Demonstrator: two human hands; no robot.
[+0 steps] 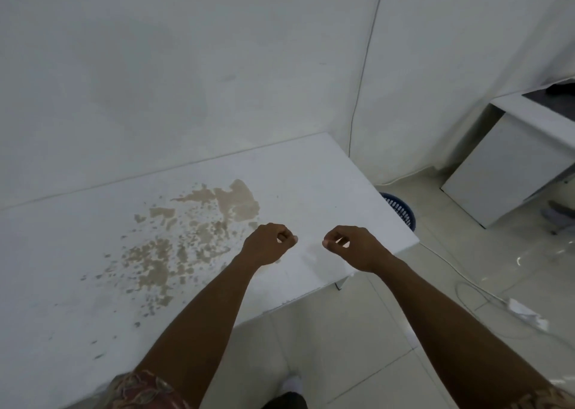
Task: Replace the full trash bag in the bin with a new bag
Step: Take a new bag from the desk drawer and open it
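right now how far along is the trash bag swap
Done: nothing visible yet. In hand: the left hand and right hand hover curled over the stained table, with no bag that I can make out. Left: the blue bin sits half hidden behind the table corner, its contents out of sight, so pulling the full bag and fitting a new one both appear to remain.

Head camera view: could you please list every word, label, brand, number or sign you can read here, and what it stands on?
None: there is no readable text in this view.
The stained table, blue perforated bin and white cabinet show no labels.
The crumpled white scrap on the floor is too blurred to tell.
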